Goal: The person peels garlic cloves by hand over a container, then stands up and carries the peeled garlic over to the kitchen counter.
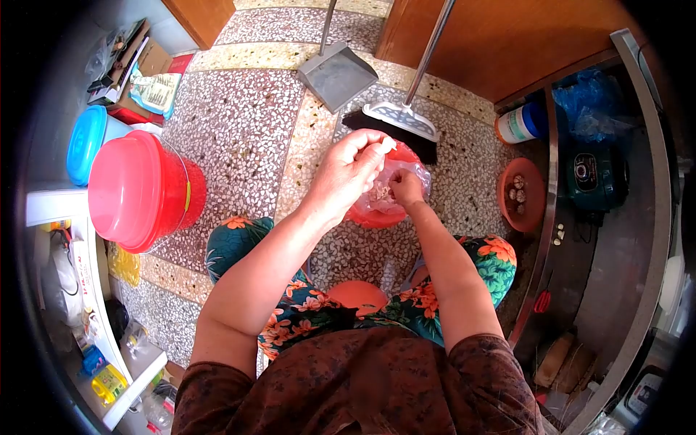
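My left hand (pixel 355 168) is raised above a red basin (pixel 380 219), its thumb and fingers pinched on a small whitish piece (pixel 389 143) that looks like a garlic clove. A clear plastic bag (pixel 378 197) lines the basin, with pale bits inside. Lower and to the right, my right hand (pixel 407 187) reaches into the bag with its fingers curled together. What those fingers hold, if anything, is hidden. The basin stands on the speckled floor in front of my knees. Off to the right, a pink bowl (pixel 533 206) contains several garlic bulbs (pixel 518 194).
A broom (pixel 402 119) and grey dustpan (pixel 338 76) stand just beyond the basin. On the left are a lidded red bucket (pixel 145 192) and a blue-lidded bucket (pixel 88 145). A cabinet (pixel 616 239) with a dark green appliance (pixel 596 177) is at right. A pink rounded thing (pixel 359 296) shows between my legs.
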Action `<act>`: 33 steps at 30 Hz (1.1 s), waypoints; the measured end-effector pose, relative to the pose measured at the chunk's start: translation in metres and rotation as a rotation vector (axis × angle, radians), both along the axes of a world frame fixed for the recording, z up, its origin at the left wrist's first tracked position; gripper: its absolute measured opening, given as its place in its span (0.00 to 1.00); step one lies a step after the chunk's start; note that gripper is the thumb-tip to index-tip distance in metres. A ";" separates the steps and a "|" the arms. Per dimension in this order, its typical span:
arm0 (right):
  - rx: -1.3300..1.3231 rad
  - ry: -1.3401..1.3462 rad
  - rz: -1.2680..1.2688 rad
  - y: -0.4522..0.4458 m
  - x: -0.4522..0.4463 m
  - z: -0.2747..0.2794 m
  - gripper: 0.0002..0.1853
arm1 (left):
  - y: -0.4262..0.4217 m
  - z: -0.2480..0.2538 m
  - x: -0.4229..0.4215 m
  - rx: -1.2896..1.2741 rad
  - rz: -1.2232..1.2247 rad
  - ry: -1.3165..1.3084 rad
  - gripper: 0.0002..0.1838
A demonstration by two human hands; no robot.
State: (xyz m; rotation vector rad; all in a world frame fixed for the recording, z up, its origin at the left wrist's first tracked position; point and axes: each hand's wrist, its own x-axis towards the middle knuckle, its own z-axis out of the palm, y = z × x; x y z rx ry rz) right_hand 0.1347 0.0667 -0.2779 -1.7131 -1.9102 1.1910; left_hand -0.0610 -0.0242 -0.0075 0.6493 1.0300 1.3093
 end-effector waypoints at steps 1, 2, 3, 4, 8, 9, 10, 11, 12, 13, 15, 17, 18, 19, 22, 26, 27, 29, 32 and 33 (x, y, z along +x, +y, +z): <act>-0.023 0.011 -0.019 -0.001 -0.001 0.004 0.03 | 0.000 0.000 0.000 0.005 -0.002 0.001 0.09; -0.022 0.011 -0.019 -0.002 -0.001 0.008 0.03 | 0.000 0.000 0.000 0.010 -0.004 0.002 0.09; -0.060 -0.004 -0.012 -0.003 0.000 0.014 0.03 | -0.001 0.001 0.000 0.010 -0.004 0.002 0.09; -0.098 -0.018 -0.006 -0.004 -0.001 0.019 0.03 | -0.001 0.001 0.000 0.008 -0.006 0.002 0.09; -0.087 -0.016 -0.025 -0.004 -0.004 0.023 0.05 | 0.000 0.003 0.000 0.000 -0.003 0.004 0.10; -0.068 -0.032 -0.013 -0.004 -0.003 0.021 0.06 | 0.000 0.003 0.001 -0.001 -0.004 0.004 0.10; -0.047 -0.049 -0.002 -0.004 -0.002 0.020 0.06 | -0.001 0.003 0.001 0.002 -0.005 0.007 0.10; -0.046 -0.048 -0.002 -0.004 -0.001 0.018 0.06 | -0.001 0.003 0.001 0.005 -0.007 0.010 0.10; 0.022 -0.042 0.023 -0.005 0.000 0.017 0.06 | -0.001 0.002 0.001 0.005 -0.008 0.010 0.10; 0.091 -0.037 0.049 -0.005 0.001 0.016 0.07 | 0.000 0.002 0.001 0.003 -0.010 0.012 0.09; 0.038 -0.064 0.026 -0.003 0.002 0.015 0.07 | 0.000 0.002 0.002 0.003 -0.015 0.014 0.09; -0.011 -0.091 0.002 -0.002 0.004 0.015 0.08 | 0.000 0.001 0.003 0.010 -0.022 0.006 0.09; 0.058 -0.116 0.075 -0.003 0.005 0.017 0.09 | 0.000 0.000 0.003 0.014 -0.026 0.005 0.09; 0.129 -0.143 0.145 -0.003 0.008 0.019 0.09 | 0.000 0.001 0.003 -0.002 -0.029 0.023 0.09; 0.139 -0.218 0.142 -0.010 0.002 0.067 0.11 | 0.000 0.002 0.005 -0.026 -0.050 0.025 0.10; 0.164 0.044 0.163 -0.009 -0.005 0.158 0.11 | 0.000 0.002 0.009 -0.026 -0.069 0.021 0.10; 0.171 0.042 0.154 -0.013 -0.007 0.186 0.11 | -0.001 0.003 0.010 -0.026 -0.068 0.026 0.10; -0.063 0.380 0.055 -0.023 -0.011 0.241 0.06 | -0.001 0.004 0.013 -0.009 -0.094 0.040 0.10; -0.121 0.688 0.084 -0.038 -0.010 0.282 0.06 | -0.002 0.006 0.018 0.024 -0.118 0.081 0.10; -0.112 0.692 0.078 -0.041 -0.010 0.287 0.06 | -0.002 0.006 0.021 0.030 -0.125 0.086 0.10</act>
